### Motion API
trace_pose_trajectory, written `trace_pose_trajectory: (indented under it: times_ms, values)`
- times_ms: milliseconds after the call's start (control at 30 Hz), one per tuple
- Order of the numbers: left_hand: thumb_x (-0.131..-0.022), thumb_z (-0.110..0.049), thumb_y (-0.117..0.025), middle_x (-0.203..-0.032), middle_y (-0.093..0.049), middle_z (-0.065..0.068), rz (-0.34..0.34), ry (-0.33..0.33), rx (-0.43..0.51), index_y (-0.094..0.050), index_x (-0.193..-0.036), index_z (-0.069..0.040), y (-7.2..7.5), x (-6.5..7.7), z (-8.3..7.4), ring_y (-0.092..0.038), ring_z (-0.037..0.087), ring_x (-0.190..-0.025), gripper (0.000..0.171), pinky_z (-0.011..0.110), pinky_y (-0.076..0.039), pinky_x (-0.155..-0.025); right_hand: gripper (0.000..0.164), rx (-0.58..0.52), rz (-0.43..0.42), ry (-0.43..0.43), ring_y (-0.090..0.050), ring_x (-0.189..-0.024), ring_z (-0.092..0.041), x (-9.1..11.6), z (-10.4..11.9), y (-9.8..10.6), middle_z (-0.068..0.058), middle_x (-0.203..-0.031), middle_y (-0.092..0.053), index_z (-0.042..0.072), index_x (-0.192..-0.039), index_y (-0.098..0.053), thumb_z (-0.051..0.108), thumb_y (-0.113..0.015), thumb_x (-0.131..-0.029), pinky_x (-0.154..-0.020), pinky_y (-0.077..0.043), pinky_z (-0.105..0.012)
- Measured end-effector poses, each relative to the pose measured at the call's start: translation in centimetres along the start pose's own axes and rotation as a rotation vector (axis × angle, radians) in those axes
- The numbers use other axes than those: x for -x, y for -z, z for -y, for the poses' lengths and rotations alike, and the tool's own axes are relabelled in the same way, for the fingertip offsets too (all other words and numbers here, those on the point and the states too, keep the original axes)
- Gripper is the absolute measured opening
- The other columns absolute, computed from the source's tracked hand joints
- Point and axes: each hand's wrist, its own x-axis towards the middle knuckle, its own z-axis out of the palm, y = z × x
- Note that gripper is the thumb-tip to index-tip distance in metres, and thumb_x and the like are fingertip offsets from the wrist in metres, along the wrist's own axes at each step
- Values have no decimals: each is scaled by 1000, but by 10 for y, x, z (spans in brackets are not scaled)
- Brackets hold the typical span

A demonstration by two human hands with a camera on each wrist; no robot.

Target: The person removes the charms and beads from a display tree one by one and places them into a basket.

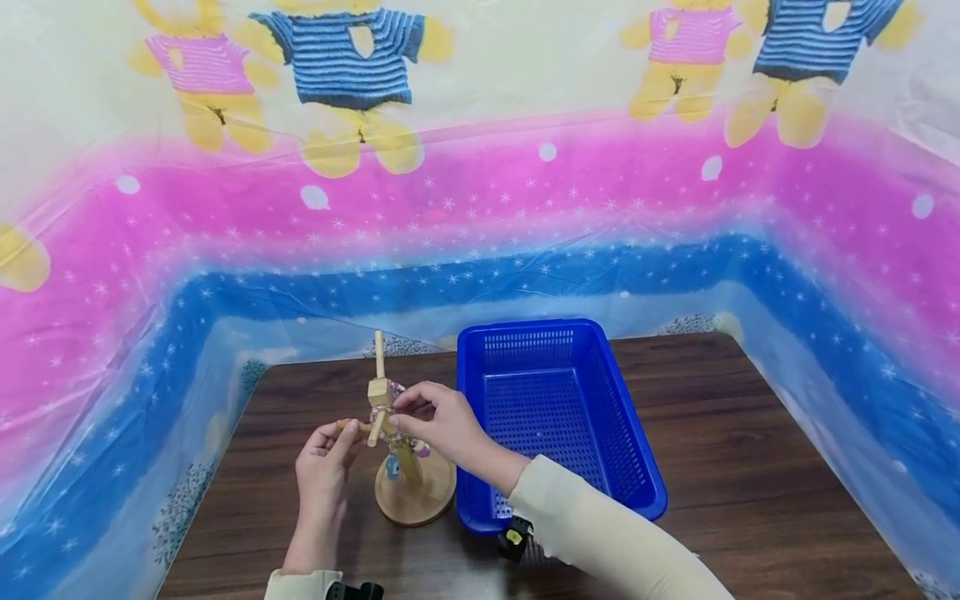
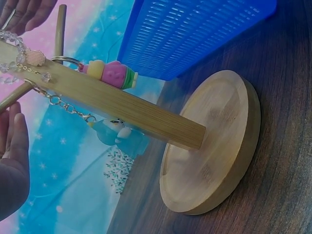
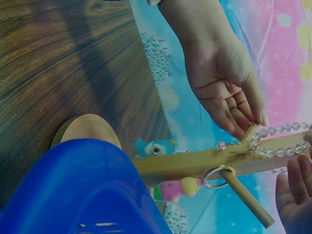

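A wooden stand (image 1: 408,479) with a round base, an upright post and several pegs stands on the table. My left hand (image 1: 324,454) pinches the end of one wooden peg (image 2: 15,96) between thumb and fingers. Around the upper post lies a clear beaded bracelet (image 3: 280,152); my right hand (image 1: 442,421) pinches its strand near the top, though the fingertips are partly cut off in the right wrist view. A blue figure keychain (image 2: 119,136) hangs by its chain from the peg at my left hand. From another peg hangs a pink, yellow and green figure keychain (image 2: 109,74) on a metal ring.
A blue plastic basket (image 1: 637,467) with perforated walls stands right of the stand, close to its base, under my right forearm. The dark wooden table (image 1: 757,467) is bordered at the back and sides by a printed pink and blue cloth (image 1: 495,200).
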Motion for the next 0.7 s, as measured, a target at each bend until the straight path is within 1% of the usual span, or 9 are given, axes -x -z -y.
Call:
trace_pose_trajectory:
  times_ms: [100, 233, 467, 533, 700]
  values:
    - [-93, 3, -70, -75, -74, -4, 5, -5, 13, -67, -80, -12, 0, 1, -1, -72, 4, -66, 20, 15, -63, -66, 15, 4, -8, 2, -73, -92, -27, -1, -1, -2, -16, -106, -74, 2, -107, -72, 11, -74, -95, -77, -57, -11]
    - [-94, 7, -66, -74, -74, -5, -3, -2, 16, -65, -77, -12, 0, 1, -1, -72, 3, -66, 26, 15, -63, -65, 13, 18, -22, 8, -72, -88, -22, -1, -2, -5, -16, -104, -74, 2, -105, -72, 10, -73, -94, -75, -57, -12]
    - [-93, 5, -70, -74, -74, -6, -7, 6, 6, -62, -75, -12, 0, 0, 0, -72, 3, -66, 26, 15, -63, -66, 11, 51, -33, 21, -68, -82, -12, 0, -3, -5, -13, -101, -74, 4, -104, -74, 11, -72, -95, -72, -56, -12]
    - [-93, 4, -70, -74, -74, -7, -4, 7, -2, -62, -75, -12, 0, 0, -1, -72, 3, -66, 26, 15, -63, -66, 11, 59, -32, 19, -66, -80, -9, 1, -2, -4, -13, -101, -74, 4, -104, -75, 11, -72, -95, -70, -56, -12]
    - [-95, 7, -65, -74, -74, -7, 7, 6, -18, -61, -76, -12, 0, 0, -1, -72, 2, -67, 28, 14, -62, -66, 11, 36, -11, -9, -61, -74, -2, 2, 0, -4, -15, -98, -74, 4, -103, -74, 11, -71, -96, -56, -58, -15]
